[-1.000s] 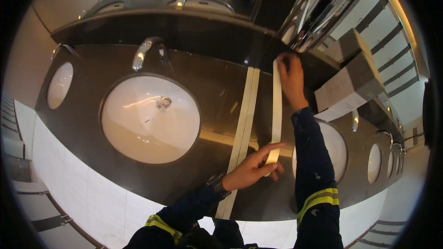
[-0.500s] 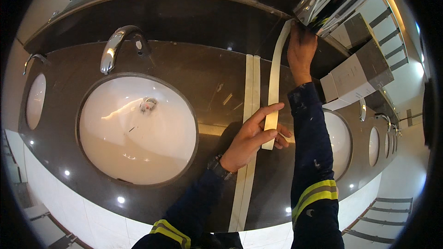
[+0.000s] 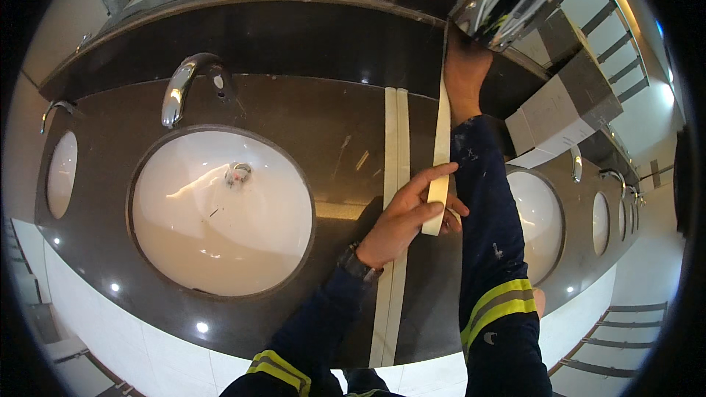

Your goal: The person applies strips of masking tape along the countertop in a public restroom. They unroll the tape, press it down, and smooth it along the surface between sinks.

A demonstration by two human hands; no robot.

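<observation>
My left hand holds the lower end of a long, thin cream strip between its thumb and fingers, above the dark countertop. The strip rises along my right hand toward the underside of a chrome wall-mounted box. My right hand reaches up against the dark wall panel beneath that box, and its fingers are hidden in shadow there. Under my left hand, a pair of long pale strips lies side by side across the counter, running from the backsplash to the front edge.
A white oval basin with a chrome curved tap is to the left. Another basin lies beyond my right forearm. A grey-and-white carton stands at the right. A mirror runs above the dark backsplash.
My right hand has gone further up under the chrome box, hiding its fingers. The strip now appears narrower and straighter, turned more edge-on. My left hand keeps its hold; the view has shifted slightly.
</observation>
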